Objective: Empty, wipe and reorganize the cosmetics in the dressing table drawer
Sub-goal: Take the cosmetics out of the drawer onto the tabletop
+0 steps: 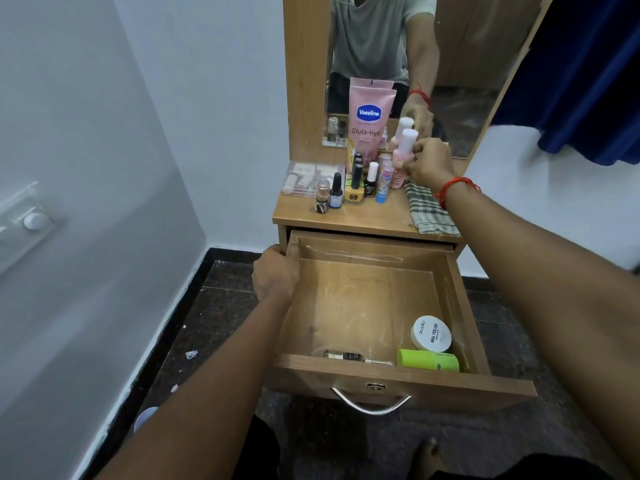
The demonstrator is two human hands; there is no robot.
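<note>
Head view: emptying; my right hand (427,164) clasps a pink bottle (402,154) above the drawer (381,373).
Left hand (277,271) grips its left wall; next I'd lift the white jar (431,333) inside, front-right.

Pink Vaseline tube (369,123) w/ blue logo, pink bottle (400,160) w/ white cap. Green-&-white checked cloth (429,216), tan wood tabletop (374,216). Lime-green stick (427,360) & white jar (431,333).

Right hand (429,161) grips pink bottle (403,154) — left hand (275,271) holds drawer (464,306).
</note>
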